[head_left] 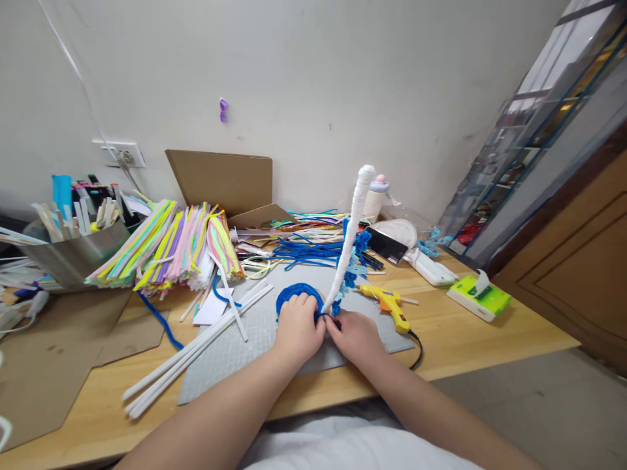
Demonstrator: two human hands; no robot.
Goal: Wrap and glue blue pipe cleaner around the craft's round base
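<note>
A round blue fuzzy pipe-cleaner base (289, 294) stands on the grey mat, with a tall white-wrapped stem (353, 232) rising from its right side and leaning right. Blue pipe-cleaner flowers (361, 241) run along the stem's right side. My left hand (300, 326) is closed over the base's near edge, knuckles up. Close beside it, my right hand (356, 334) is closed at the foot of the stem, pinching a dark blue bit there. The fingertips of both hands nearly meet and are partly hidden.
A yellow glue gun (389, 305) lies right of my hands, its cord over the table edge. White sticks (196, 352) lie at left. Behind are pipe-cleaner bundles (181, 248), loose blue pipe cleaners (308, 250), a phone (386, 244) and a tissue pack (479, 297).
</note>
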